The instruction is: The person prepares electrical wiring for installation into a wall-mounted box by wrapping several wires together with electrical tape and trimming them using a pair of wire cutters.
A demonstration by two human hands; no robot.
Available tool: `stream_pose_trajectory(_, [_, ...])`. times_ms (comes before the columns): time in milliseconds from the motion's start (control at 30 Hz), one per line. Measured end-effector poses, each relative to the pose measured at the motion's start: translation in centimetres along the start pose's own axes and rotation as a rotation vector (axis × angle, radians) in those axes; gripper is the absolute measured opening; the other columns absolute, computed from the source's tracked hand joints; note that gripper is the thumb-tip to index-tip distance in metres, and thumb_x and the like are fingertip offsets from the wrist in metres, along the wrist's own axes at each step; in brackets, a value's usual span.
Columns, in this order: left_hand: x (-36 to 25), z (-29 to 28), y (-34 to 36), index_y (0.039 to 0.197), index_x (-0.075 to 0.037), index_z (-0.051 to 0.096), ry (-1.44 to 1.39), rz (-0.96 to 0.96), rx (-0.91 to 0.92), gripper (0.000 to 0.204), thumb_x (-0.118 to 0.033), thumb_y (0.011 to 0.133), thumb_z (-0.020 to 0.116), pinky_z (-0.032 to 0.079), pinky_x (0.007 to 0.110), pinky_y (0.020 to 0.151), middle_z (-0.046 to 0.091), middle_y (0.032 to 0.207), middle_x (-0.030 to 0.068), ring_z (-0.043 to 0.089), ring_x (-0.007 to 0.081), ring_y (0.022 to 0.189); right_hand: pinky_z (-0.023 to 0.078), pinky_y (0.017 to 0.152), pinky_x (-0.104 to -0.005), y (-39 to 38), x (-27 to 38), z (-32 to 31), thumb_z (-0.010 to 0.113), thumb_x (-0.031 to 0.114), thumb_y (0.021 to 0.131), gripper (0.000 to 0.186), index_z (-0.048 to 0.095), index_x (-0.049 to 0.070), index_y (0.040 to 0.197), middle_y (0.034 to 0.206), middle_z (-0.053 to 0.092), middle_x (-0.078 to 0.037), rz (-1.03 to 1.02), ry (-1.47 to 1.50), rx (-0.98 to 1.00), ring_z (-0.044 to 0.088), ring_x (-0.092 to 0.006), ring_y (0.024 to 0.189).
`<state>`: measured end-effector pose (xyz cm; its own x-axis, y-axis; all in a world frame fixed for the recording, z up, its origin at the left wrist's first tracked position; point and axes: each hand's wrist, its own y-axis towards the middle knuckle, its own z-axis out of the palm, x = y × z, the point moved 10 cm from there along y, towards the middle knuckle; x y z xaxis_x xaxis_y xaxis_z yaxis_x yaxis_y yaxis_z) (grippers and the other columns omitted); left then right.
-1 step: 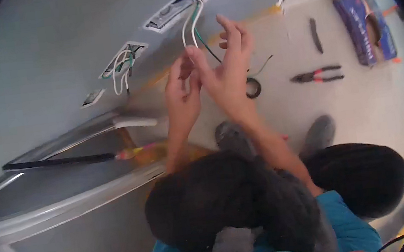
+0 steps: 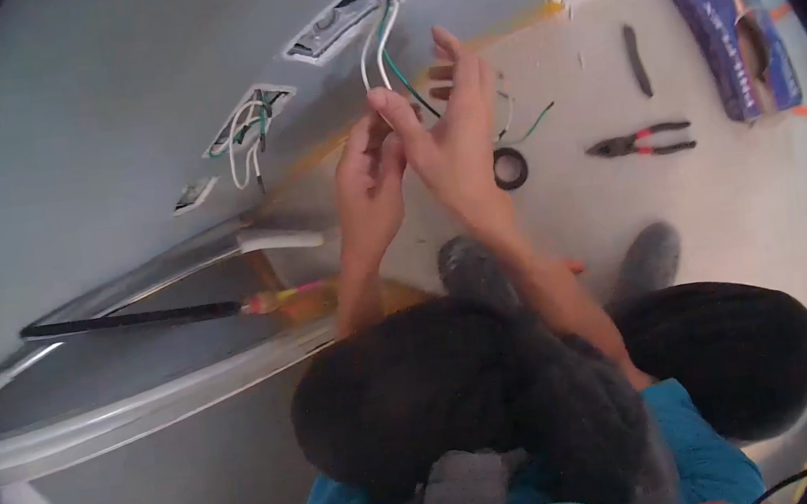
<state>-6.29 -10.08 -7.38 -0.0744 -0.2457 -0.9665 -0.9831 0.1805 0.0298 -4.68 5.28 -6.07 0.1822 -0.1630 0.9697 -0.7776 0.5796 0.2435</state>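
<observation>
Two white wires (image 2: 365,58) and a green wire (image 2: 395,64) hang from a recessed wall box (image 2: 326,32). My left hand (image 2: 367,184) has its fingers curled around the lower ends of the white wires, which are hidden there. From the other side, the thumb of my right hand (image 2: 452,150) lies against the same spot. The rest of that hand's fingers point up, apart from the thumb. Behind the right hand passes the green wire, its dark end showing between the hands.
Black tape (image 2: 510,168), pliers (image 2: 642,141), a dark slim tool (image 2: 638,60) and a blue box (image 2: 736,47) lie on the floor at right. Another wall box (image 2: 248,120) holds looped wires. A metal frame (image 2: 125,282) with a black rod (image 2: 135,320) is at left.
The view has shifted slightly, and the scraps of wire beside the tape show more plainly. Both hands keep nearly the same pose at the wires.
</observation>
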Motion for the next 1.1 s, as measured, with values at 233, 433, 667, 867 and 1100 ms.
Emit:
stream_pose_trajectory(233, [-0.7, 1.7, 0.6, 0.141, -0.003, 0.054, 0.187, -0.191, 0.335, 0.043, -0.01, 0.1, 0.064, 0.048, 0.033, 0.101, 0.067, 0.124, 0.0079, 0.063, 0.0168, 0.113, 0.055, 0.082, -0.0456, -0.6, -4.8, 2.1, 0.068, 0.042, 0.093, 0.045, 0.066, 0.003, 0.115, 0.095, 0.074, -0.02, 0.33, 0.215, 0.622, 0.071, -0.0391, 0.089])
stream_pose_trajectory(433, [-3.3, 0.9, 0.3, 0.139, -0.003, 0.056, 0.428, -0.279, 0.408, 0.042, -0.015, 0.1, 0.065, 0.047, 0.034, 0.103, 0.067, 0.124, 0.006, 0.063, 0.0165, 0.114, 0.053, 0.081, -0.0463, -1.7, -4.1, 3.0, 0.067, 0.032, 0.096, 0.04, 0.06, 0.005, 0.125, 0.103, 0.072, -0.021, 0.25, 0.198, 0.728, 0.07, -0.0399, 0.094])
stream_pose_trajectory(667, [-4.5, 0.3, 1.2, 0.131, -0.002, 0.063, 0.528, -0.301, 0.394, 0.034, -0.022, 0.103, 0.062, 0.048, 0.032, 0.098, 0.07, 0.118, 0.0066, 0.062, 0.0152, 0.11, 0.05, 0.079, -0.0539, -4.2, -4.2, 3.2, 0.063, 0.031, 0.099, 0.035, 0.05, 0.004, 0.117, 0.099, 0.069, -0.025, 0.185, 0.197, 0.73, 0.065, -0.0473, 0.093])
stream_pose_trajectory(867, [-5.8, 1.2, 2.1, 0.132, -0.005, 0.063, 0.889, -0.255, 0.406, 0.036, -0.018, 0.098, 0.067, 0.05, 0.033, 0.092, 0.069, 0.119, 0.0104, 0.063, 0.0202, 0.107, 0.049, 0.078, -0.0563, -4.7, -4.8, 3.6, 0.053, 0.026, 0.103, 0.027, 0.05, 0.001, 0.112, 0.093, 0.068, -0.027, 0.117, 0.07, 0.751, 0.065, -0.0472, 0.09])
stream_pose_trajectory(1100, [-11.9, 6.5, 0.6, 0.125, -0.008, 0.064, 1.529, 0.85, 0.533, 0.045, -0.003, 0.081, 0.066, 0.047, 0.045, 0.108, 0.059, 0.138, 0.0123, 0.054, 0.0325, 0.133, 0.055, 0.077, -0.0528, -3.5, -0.7, 3.3, 0.051, 0.015, 0.096, 0.022, 0.061, -0.002, 0.106, 0.091, 0.07, -0.025, -0.017, -0.185, 0.798, 0.069, -0.0425, 0.086])
